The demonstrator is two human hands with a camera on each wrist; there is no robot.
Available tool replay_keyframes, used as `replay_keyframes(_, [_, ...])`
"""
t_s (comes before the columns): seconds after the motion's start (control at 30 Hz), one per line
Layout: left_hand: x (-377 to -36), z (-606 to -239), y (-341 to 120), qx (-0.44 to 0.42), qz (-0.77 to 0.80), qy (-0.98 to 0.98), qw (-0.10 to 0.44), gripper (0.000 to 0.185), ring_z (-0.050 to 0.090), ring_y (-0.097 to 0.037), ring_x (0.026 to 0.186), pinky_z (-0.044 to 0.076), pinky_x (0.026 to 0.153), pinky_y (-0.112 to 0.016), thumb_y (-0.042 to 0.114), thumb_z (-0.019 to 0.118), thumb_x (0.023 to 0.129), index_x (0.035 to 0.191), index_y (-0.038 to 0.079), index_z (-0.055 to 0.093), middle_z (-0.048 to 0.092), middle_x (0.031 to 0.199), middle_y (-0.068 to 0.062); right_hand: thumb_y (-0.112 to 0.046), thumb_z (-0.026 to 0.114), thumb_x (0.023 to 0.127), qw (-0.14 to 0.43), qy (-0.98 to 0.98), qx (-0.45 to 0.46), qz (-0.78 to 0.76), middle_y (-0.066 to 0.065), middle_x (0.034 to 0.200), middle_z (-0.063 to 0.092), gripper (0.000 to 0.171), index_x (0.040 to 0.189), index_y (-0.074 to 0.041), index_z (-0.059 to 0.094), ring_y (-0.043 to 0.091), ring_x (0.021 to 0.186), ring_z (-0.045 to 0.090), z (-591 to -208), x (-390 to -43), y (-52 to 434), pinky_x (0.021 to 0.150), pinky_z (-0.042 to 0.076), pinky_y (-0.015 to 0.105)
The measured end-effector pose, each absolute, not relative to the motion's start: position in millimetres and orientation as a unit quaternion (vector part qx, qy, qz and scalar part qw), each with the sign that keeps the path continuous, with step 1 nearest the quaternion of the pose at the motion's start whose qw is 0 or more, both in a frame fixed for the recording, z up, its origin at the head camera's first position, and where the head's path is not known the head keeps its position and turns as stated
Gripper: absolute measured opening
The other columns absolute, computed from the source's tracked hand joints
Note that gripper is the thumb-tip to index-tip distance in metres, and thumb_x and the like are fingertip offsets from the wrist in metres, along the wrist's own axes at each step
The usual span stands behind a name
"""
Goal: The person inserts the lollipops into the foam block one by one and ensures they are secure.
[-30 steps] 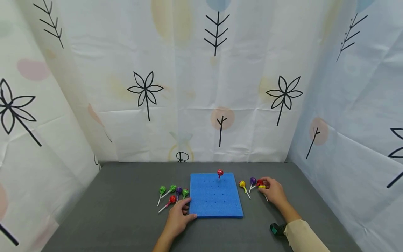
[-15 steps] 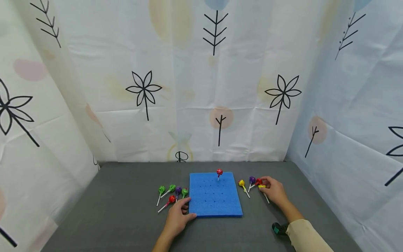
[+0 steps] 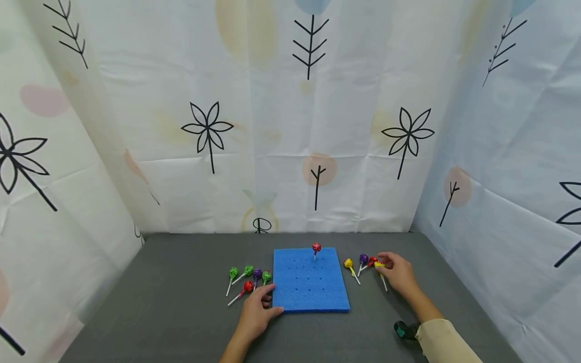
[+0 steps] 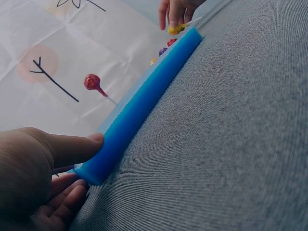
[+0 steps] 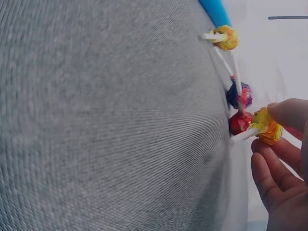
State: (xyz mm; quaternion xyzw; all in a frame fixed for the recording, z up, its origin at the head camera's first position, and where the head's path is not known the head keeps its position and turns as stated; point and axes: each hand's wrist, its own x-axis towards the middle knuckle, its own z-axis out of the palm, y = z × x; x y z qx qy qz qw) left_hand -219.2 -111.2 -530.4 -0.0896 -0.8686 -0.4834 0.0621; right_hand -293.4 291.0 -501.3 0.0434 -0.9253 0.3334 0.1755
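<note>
My right hand (image 3: 401,276) pinches the wrapped head of a yellow lollipop (image 5: 267,126) between thumb and fingers, its white stick pointing down toward me in the head view. Close beside it are a red lollipop (image 3: 372,261), a purple lollipop (image 3: 363,259) and another yellow lollipop (image 3: 348,264). A square blue foam board (image 3: 310,297) with rows of small holes lies on the table. My left hand (image 3: 255,315) rests against its near left corner, the thumb straight along the edge. One red lollipop (image 4: 92,82) stands upright in the board's far row.
Left of the board lie green lollipops (image 3: 233,273), a purple lollipop (image 3: 257,274) and a red lollipop (image 3: 247,287). A dark strap-like item (image 3: 404,330) is by my right forearm. Patterned white cloth (image 3: 281,126) hangs behind the grey table (image 3: 181,302) and at both sides.
My right hand has shifted slightly right and away, carrying the yellow lollipop a little off the red one. My left hand and the board keep their place.
</note>
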Motion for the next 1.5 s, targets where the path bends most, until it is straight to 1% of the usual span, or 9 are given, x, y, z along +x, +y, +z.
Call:
replay_keyframes(0.33, [-219, -530, -111, -0.092, -0.483, -0.868, 0.064, 0.060, 0.060, -0.022, 0.086, 0.050, 0.073, -0.036, 0.013, 0.086, 0.071, 0.124, -0.001, 0.062, 0.062, 0.104, -0.010, 0.002, 0.071, 0.085, 0.186, -0.906, 0.032, 0.379, 0.021, 0.103, 0.066, 0.032, 0.116, 0.005, 0.063, 0.035, 0.093, 0.063, -492, -286, 286, 0.081, 0.051, 0.048])
replay_keyframes(0.6, [-218, -530, -111, -0.087, -0.485, -0.868, 0.064, 0.059, 0.060, -0.021, 0.085, 0.050, 0.073, -0.035, 0.012, 0.087, 0.071, 0.123, 0.000, 0.062, 0.062, 0.104, -0.009, -0.002, 0.070, 0.088, 0.208, -0.897, 0.026, 0.389, 0.020, 0.108, 0.067, 0.030, 0.117, 0.002, 0.064, 0.033, 0.096, 0.064, -480, -277, 276, 0.081, 0.052, 0.046])
replay_keyframes(0.67, [-218, -530, -112, -0.090, -0.485, -0.867, 0.067, 0.059, 0.060, -0.021, 0.085, 0.051, 0.073, -0.035, 0.012, 0.086, 0.071, 0.123, -0.001, 0.062, 0.062, 0.103, -0.009, -0.002, 0.070, 0.087, 0.224, -0.893, 0.030, 0.390, 0.018, 0.106, 0.068, 0.029, 0.116, 0.001, 0.065, 0.032, 0.094, 0.065, -477, -276, 272, 0.080, 0.053, 0.043])
replay_keyframes(0.77, [-218, -530, -112, -0.092, -0.486, -0.866, 0.070, 0.059, 0.060, -0.021, 0.085, 0.051, 0.073, -0.035, 0.012, 0.086, 0.070, 0.123, -0.001, 0.062, 0.063, 0.103, -0.009, -0.003, 0.072, 0.087, 0.245, -0.885, 0.043, 0.394, 0.016, 0.103, 0.069, 0.028, 0.114, 0.000, 0.066, 0.030, 0.092, 0.065, -473, -274, 266, 0.076, 0.053, 0.029])
replay_keyframes(0.87, [-218, -530, -112, -0.093, -0.488, -0.865, 0.071, 0.059, 0.060, -0.021, 0.085, 0.051, 0.073, -0.035, 0.012, 0.086, 0.071, 0.123, -0.001, 0.062, 0.063, 0.103, -0.009, -0.003, 0.073, 0.086, 0.261, -0.876, 0.056, 0.402, 0.014, 0.100, 0.070, 0.027, 0.112, -0.001, 0.067, 0.026, 0.089, 0.065, -470, -273, 259, 0.072, 0.049, 0.015])
replay_keyframes(0.93, [-218, -530, -111, -0.092, -0.488, -0.865, 0.070, 0.059, 0.060, -0.022, 0.086, 0.051, 0.073, -0.035, 0.011, 0.086, 0.071, 0.123, -0.001, 0.063, 0.063, 0.103, -0.009, -0.002, 0.073, 0.085, 0.268, -0.869, 0.066, 0.410, 0.014, 0.099, 0.070, 0.026, 0.111, 0.000, 0.067, 0.023, 0.088, 0.065, -468, -272, 255, 0.071, 0.046, 0.010])
replay_keyframes(1.03, [-218, -530, -111, -0.092, -0.488, -0.865, 0.068, 0.058, 0.060, -0.022, 0.086, 0.051, 0.073, -0.036, 0.012, 0.086, 0.071, 0.123, 0.000, 0.063, 0.063, 0.104, -0.009, 0.001, 0.073, 0.084, 0.280, -0.856, 0.082, 0.427, 0.016, 0.098, 0.070, 0.026, 0.109, 0.001, 0.067, 0.021, 0.086, 0.065, -466, -272, 250, 0.071, 0.045, 0.008])
replay_keyframes(1.2, [-219, -531, -112, -0.089, -0.486, -0.867, 0.064, 0.058, 0.060, -0.022, 0.086, 0.051, 0.073, -0.037, 0.012, 0.086, 0.071, 0.123, 0.000, 0.062, 0.062, 0.104, -0.009, 0.008, 0.071, 0.083, 0.294, -0.833, 0.106, 0.457, 0.020, 0.098, 0.069, 0.026, 0.108, 0.005, 0.067, 0.027, 0.086, 0.066, -461, -270, 241, 0.070, 0.046, 0.009])
replay_keyframes(1.5, [-219, -531, -111, -0.092, -0.488, -0.865, 0.069, 0.058, 0.060, -0.021, 0.087, 0.050, 0.073, -0.034, 0.012, 0.086, 0.071, 0.123, 0.000, 0.063, 0.063, 0.105, -0.009, 0.011, 0.069, 0.083, 0.296, -0.813, 0.137, 0.483, 0.019, 0.101, 0.065, 0.026, 0.108, 0.006, 0.068, 0.036, 0.089, 0.065, -452, -265, 223, 0.073, 0.045, 0.008])
